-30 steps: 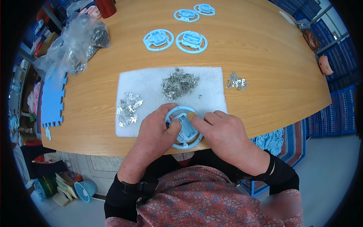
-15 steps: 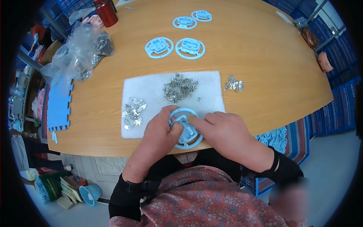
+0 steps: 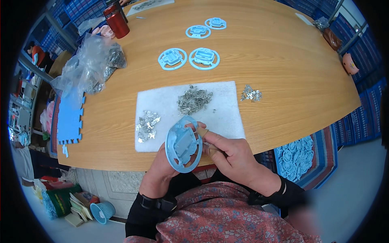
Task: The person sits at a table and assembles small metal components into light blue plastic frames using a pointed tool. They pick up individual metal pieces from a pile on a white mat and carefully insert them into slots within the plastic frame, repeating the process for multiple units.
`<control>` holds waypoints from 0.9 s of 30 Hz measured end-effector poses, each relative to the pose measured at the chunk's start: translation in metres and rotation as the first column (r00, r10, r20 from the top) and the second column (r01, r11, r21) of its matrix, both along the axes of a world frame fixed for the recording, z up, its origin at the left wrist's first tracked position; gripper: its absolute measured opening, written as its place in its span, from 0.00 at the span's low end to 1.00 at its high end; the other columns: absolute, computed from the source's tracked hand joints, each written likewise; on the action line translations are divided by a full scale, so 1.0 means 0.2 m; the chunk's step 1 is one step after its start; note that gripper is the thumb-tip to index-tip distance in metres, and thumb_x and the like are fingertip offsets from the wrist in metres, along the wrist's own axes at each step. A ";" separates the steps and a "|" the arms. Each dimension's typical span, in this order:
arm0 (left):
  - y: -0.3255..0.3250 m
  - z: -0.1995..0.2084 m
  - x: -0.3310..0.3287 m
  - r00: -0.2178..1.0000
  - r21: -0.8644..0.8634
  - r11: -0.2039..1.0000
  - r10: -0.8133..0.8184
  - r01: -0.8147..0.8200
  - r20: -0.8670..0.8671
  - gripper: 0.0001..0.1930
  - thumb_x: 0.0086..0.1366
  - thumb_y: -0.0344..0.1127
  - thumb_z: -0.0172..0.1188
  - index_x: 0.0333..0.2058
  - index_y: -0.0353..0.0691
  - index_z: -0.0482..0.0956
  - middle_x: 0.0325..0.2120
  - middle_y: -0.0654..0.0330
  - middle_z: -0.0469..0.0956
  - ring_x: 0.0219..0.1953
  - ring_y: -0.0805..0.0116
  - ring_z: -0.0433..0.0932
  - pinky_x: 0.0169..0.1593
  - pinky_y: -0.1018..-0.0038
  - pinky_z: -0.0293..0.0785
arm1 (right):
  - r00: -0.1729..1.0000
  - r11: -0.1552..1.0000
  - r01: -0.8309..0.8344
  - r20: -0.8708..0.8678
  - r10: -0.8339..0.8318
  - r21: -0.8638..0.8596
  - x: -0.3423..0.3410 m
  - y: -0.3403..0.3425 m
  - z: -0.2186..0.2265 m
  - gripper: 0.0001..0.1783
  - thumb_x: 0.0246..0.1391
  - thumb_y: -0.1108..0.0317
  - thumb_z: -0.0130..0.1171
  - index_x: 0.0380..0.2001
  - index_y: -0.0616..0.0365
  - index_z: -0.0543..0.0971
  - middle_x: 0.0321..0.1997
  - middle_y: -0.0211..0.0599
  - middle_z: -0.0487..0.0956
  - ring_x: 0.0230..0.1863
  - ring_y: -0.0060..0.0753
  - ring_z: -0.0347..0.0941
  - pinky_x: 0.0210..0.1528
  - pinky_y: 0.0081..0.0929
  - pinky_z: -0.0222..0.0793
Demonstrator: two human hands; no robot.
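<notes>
While the left hand (image 3: 161, 164) clamps the tilted blue wheel (image 3: 184, 145) just below the frame's centre and the right hand (image 3: 240, 157) touches its rim, grip unclear, steady support seems best.

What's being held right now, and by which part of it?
A blue wheel-shaped part: the left hand holds it from behind, exact grip hidden; the right hand's fingers meet its right rim.

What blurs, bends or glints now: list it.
Head view: the table bows at its near edge, likely from the lens; head view: a smear sits by the right sleeve; head view: the left metal pile glints; head view: the wheel looks fairly sharp.
</notes>
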State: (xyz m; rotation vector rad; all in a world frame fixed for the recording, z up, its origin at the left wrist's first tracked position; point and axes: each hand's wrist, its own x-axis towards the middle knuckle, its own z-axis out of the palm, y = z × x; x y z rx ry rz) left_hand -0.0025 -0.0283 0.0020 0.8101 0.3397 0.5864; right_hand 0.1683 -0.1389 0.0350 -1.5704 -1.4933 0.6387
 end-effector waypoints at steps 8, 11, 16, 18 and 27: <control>0.01 -0.04 0.00 0.995 0.109 0.994 -0.012 0.022 -0.095 0.27 0.68 0.33 0.65 0.64 0.40 0.69 0.61 0.51 0.72 0.57 0.64 0.77 0.57 0.69 0.78 | 0.991 0.999 -0.023 0.132 0.017 0.045 -0.02 0.02 0.01 0.25 0.57 0.72 0.58 0.60 0.48 0.78 0.24 0.44 0.80 0.26 0.47 0.81 0.27 0.40 0.74; 0.01 0.00 0.02 0.977 0.118 0.989 -0.063 0.088 -0.202 0.28 0.69 0.34 0.64 0.65 0.38 0.69 0.60 0.52 0.73 0.54 0.65 0.78 0.56 0.70 0.78 | 0.991 0.992 -0.056 0.129 0.042 0.112 -0.02 0.02 -0.01 0.25 0.55 0.71 0.60 0.58 0.48 0.79 0.24 0.41 0.80 0.25 0.45 0.80 0.26 0.39 0.74; 0.00 0.02 0.06 0.997 0.140 0.987 -0.071 0.075 -0.035 0.27 0.71 0.39 0.63 0.64 0.35 0.69 0.57 0.52 0.75 0.48 0.66 0.80 0.52 0.70 0.79 | 0.927 0.980 -0.150 0.364 0.093 0.131 -0.03 0.02 0.02 0.28 0.51 0.71 0.64 0.58 0.49 0.80 0.22 0.35 0.78 0.22 0.41 0.77 0.26 0.36 0.72; 0.02 -0.01 0.07 0.997 0.063 0.996 -0.071 0.069 0.024 0.29 0.71 0.43 0.61 0.64 0.34 0.69 0.54 0.52 0.76 0.46 0.66 0.80 0.51 0.69 0.79 | 0.911 0.942 -0.248 0.385 0.148 0.227 -0.04 0.00 0.06 0.30 0.46 0.73 0.67 0.57 0.49 0.80 0.23 0.35 0.78 0.23 0.39 0.77 0.27 0.33 0.72; 0.02 0.01 0.08 0.964 -0.256 0.947 -0.138 0.196 0.228 0.34 0.71 0.50 0.61 0.65 0.31 0.67 0.48 0.55 0.76 0.48 0.63 0.79 0.53 0.69 0.77 | 0.991 0.983 -0.033 -0.122 0.055 0.181 0.06 -0.09 0.07 0.22 0.50 0.64 0.74 0.48 0.57 0.81 0.32 0.41 0.84 0.29 0.41 0.83 0.29 0.33 0.77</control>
